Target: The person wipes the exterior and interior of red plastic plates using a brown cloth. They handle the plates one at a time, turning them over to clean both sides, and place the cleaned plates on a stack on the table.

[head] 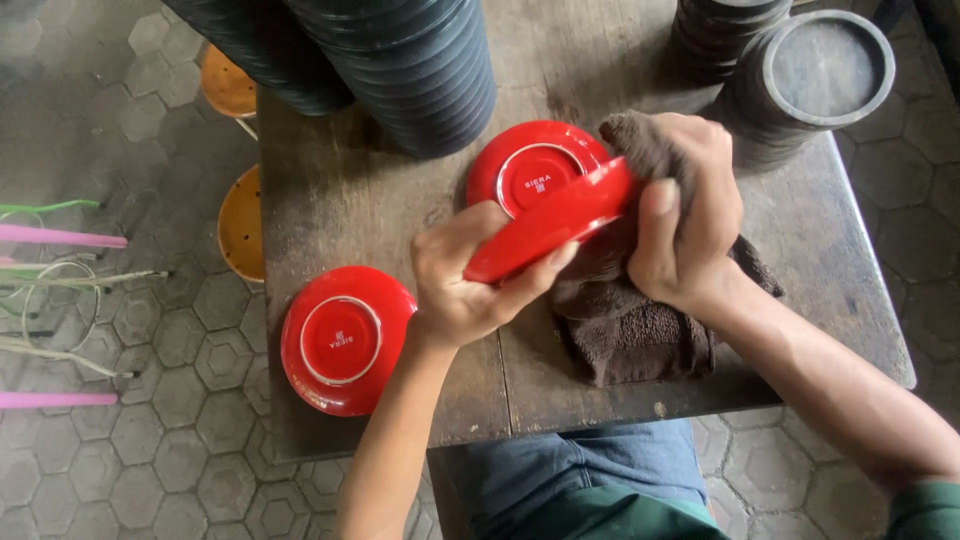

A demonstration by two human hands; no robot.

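Hands work above the desk [380,200]: left hand [470,285] grips a tilted red plate [550,222] by its rim, right hand [685,220] clutches a brown cloth [625,325] against its other edge. Two red plates [345,340] lie upside down nearby.

Red plate [545,228], brown cloth [625,325], dark grey bowl stacks [420,70], brown wooden table [350,190].

Small white printed marks on two upturned red plates' [345,340] undersides.
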